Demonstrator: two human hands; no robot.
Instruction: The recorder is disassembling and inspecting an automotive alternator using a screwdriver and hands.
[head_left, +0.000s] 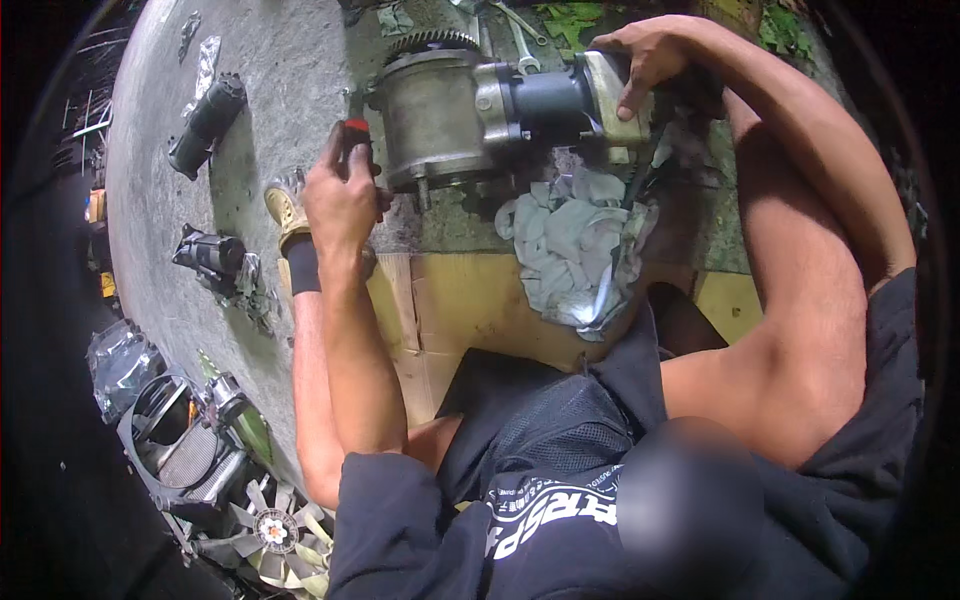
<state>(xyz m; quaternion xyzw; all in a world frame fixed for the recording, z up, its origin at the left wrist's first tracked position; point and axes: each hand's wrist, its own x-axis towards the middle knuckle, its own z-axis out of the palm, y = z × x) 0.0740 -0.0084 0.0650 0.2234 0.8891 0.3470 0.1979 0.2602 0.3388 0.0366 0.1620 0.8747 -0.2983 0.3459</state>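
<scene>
Rough grey concrete floor (285, 60) spreads around a metal gear-driven assembly (432, 125), with a flattened cardboard sheet (455, 300) on the near side of it. Left of the assembly, well apart, lie 2 dark cylindrical parts (207, 125) (212, 252); farther off, to the near left, is a bladed cooling fan (275, 532).

The assembly sits on the floor in front of the seated person, between the 2 hands. It joins a barrel-shaped cast housing, a toothed gear wheel (432, 42) at the far side, a dark cylinder (550, 100) and a pale end block (605, 95) on the right. Just left of the housing, the left hand (343, 190) is closed around a red-tipped tool (356, 126), its kind mostly hidden by the fingers. At the assembly's right end, the right hand (645, 65) clasps the pale end block, thumb on the near face; how firmly, I cannot tell. A crumpled grey rag (575, 235) lies just nearer than the dark cylinder, and a wrench (525, 55) lies beyond it.

By its look, the assembly should be heavy, rigid and perhaps slick with grease. Housing and dark cylinder seem the soundest holds; the gear teeth are better avoided.
</scene>
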